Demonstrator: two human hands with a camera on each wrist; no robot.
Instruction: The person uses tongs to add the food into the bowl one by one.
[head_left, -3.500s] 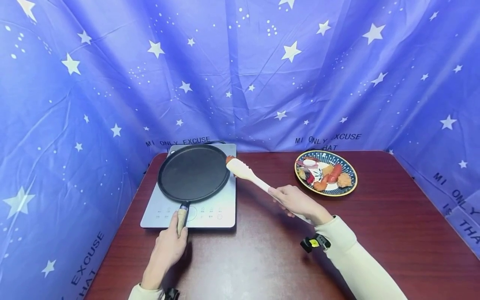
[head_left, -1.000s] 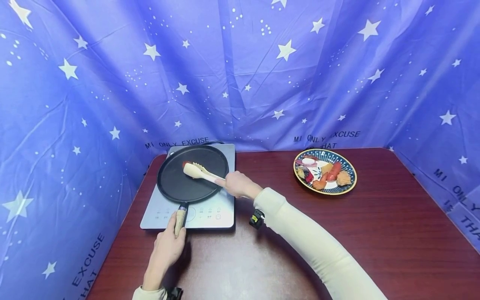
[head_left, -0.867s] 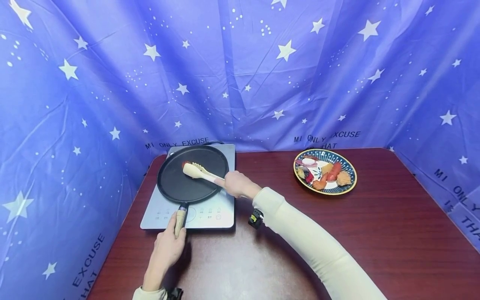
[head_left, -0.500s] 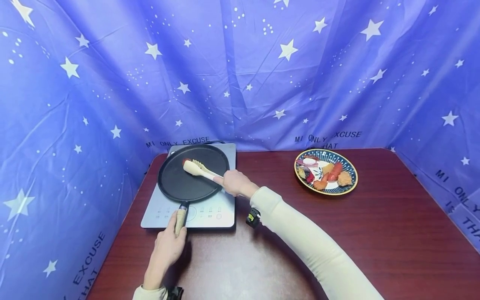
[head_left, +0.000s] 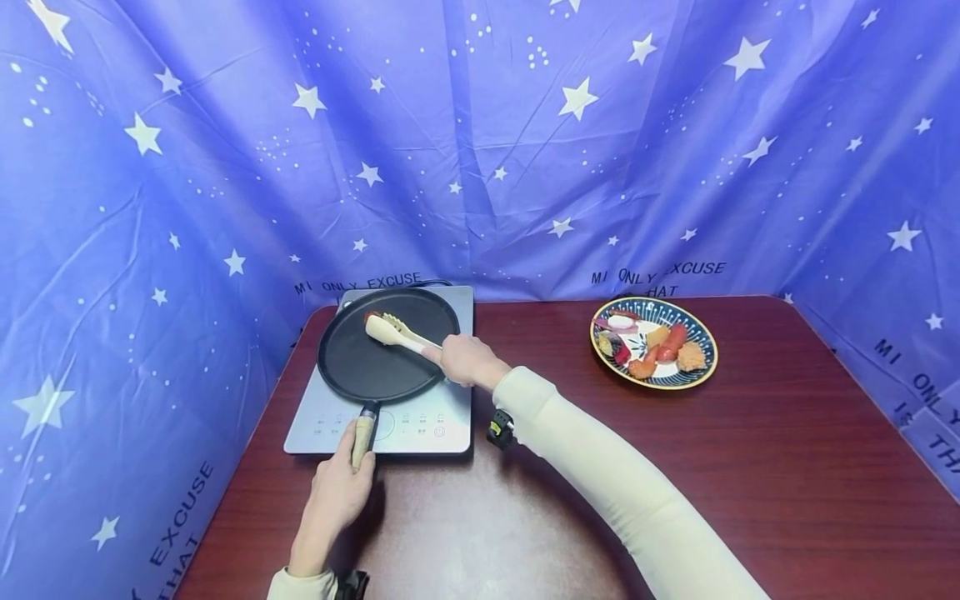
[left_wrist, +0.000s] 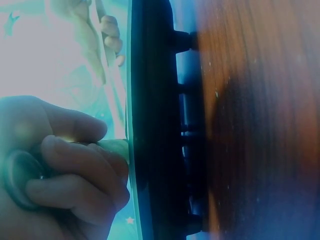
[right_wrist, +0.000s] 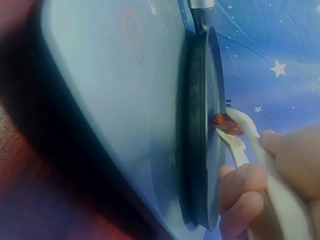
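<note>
My left hand (head_left: 339, 493) grips the pale handle (head_left: 363, 442) of a flat black frying pan (head_left: 375, 375), which sits on a silver induction cooker (head_left: 307, 433). In the head view my right hand (head_left: 468, 361) holds cream-coloured tongs (head_left: 408, 340) that reach in over the pan from the right. Between the tong tips, in the right wrist view, is a glossy reddish-brown piece of food (right_wrist: 227, 123); its exact kind is unclear. It lies at the pan's surface, and I cannot tell whether it touches. The left wrist view shows curled fingers (left_wrist: 80, 175) by the cooker's edge.
A blue-patterned oval plate (head_left: 705, 337) at the back right holds several foods, among them a red sausage (head_left: 672, 340) and a tan breaded-looking piece (head_left: 690, 357). The dark red wooden table (head_left: 750, 450) extends right and forward. Star-printed blue curtains (head_left: 525, 200) close off the back and sides.
My right hand has carried the tongs and the food leftward from beside the pan to over it. In the last second they shift only slightly. The left hand keeps its grip on the handle.
</note>
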